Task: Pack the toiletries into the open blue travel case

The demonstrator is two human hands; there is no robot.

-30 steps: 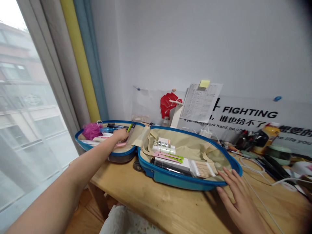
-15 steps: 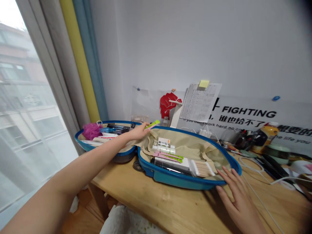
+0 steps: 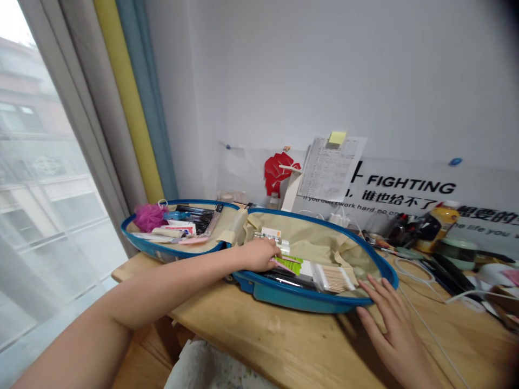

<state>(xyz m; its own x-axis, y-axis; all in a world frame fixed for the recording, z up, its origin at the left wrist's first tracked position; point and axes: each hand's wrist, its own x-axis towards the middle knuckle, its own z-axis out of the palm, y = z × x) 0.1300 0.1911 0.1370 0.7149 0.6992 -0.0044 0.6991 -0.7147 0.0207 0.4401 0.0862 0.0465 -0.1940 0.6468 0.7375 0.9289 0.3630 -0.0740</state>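
An open blue suitcase [image 3: 308, 307] lies on the wooden table, its two halves side by side. My left hand [image 3: 259, 254] is inside the right half, fingers closed on a thin pink-and-green packet [image 3: 279, 265]. Its fingertips are partly hidden. A similar packet [image 3: 295, 265] lies right against it. Around it are a white tube [image 3: 285, 247], a small white box [image 3: 271, 234], a dark case [image 3: 284, 279] and a clear bag of cotton swabs [image 3: 334, 278]. My right hand [image 3: 391, 324] is open, its fingertips on the case's near right rim.
The left half holds a purple bath puff [image 3: 149, 217], a blue bottle [image 3: 176, 215] and a toothpaste tube [image 3: 186, 227]. Farther right are a yellow bottle [image 3: 440, 226], a green-lidded jar [image 3: 458, 251] and white cables [image 3: 430, 327]. Curtains [image 3: 133, 108] hang at left.
My left hand has moved right and down from above the case's middle hinge into the right half, carrying the green packet to the other packets. My right hand stays at the rim.
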